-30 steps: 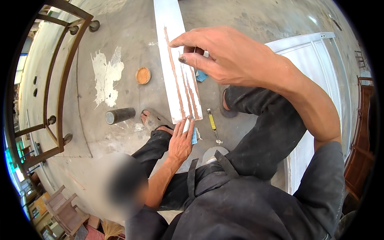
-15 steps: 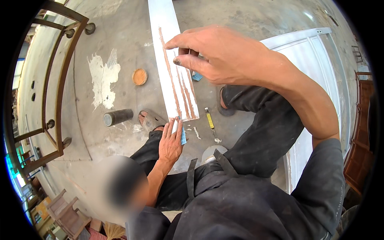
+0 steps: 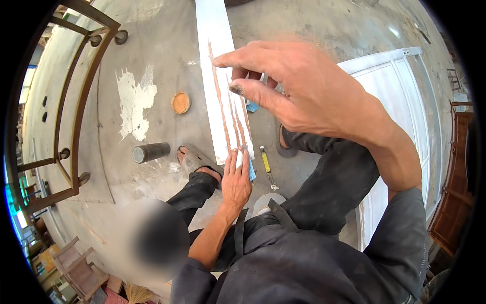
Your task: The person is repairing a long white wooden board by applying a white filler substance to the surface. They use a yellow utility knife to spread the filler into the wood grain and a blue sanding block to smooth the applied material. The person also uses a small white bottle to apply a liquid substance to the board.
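Person seated, black clothing. White board point(image 3: 214, 25) runs from the centre out to twelve o'clock, brown streaks along its near part. Left hand point(image 3: 236, 185), six o'clock: fingertips laid over the board's near end, blue piece point(image 3: 251, 171) along its right edge; cannot tell whether clamped. Right hand point(image 3: 298, 86), one o'clock, above board: thumb and forefinger apart. Orange-filled round tub point(image 3: 180, 102) at ten; dark cylinder point(image 3: 152, 152) at nine; yellow-handled tool point(image 3: 266, 161) near, at four.
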A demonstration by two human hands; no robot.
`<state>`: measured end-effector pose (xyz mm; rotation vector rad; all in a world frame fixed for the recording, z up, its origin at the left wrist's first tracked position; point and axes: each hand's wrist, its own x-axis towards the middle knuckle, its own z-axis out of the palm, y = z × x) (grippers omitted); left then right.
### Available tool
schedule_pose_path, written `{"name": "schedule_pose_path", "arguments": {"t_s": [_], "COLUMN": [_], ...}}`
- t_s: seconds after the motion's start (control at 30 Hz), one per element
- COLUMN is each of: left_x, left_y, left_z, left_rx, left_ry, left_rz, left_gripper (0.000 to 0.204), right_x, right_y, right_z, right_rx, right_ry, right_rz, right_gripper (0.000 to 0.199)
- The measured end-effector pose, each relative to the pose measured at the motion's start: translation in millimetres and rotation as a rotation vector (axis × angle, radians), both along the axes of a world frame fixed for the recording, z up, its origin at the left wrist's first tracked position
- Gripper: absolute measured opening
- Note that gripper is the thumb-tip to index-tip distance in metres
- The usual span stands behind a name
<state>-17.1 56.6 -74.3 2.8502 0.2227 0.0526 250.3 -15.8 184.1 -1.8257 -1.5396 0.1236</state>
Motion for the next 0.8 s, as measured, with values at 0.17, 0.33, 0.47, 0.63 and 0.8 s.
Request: {"name": "schedule_pose_path", "arguments": {"t_s": [0.17, 0.33, 0.47, 0.63, 0.8], "left_x": [31, 1, 59, 2, 65], "left_y": [9, -11, 22, -14, 22], "left_z": [-3, -3, 2, -9, 5], "left_rx": [-0.028, -0.03, -0.001, -0.02, -0.044], "left_ry": [-0.022, -0.091, -0.128, -0.063, -0.052], "left_rz": [0.064, 0.039, 0.082, 0.077, 0.079], "left_gripper": [0.066, 0.062, 0.059, 0.066, 0.064], "right_x": [-3, 2, 0, 6, 3], "right_y": [-6, -15, -14, -19, -16], "right_z": [7, 5, 10, 6, 5], "right_rx": [-0.056, -0.041, 0.029, 0.009, 0.025], "right_ry": [0.041, 0.021, 0.056, 0.075, 0.026], "right_rz": [-0.008, -0.03, -0.012, -0.053, -0.015], "right_gripper": [0.034, 0.034, 0.034, 0.035, 0.034]}}
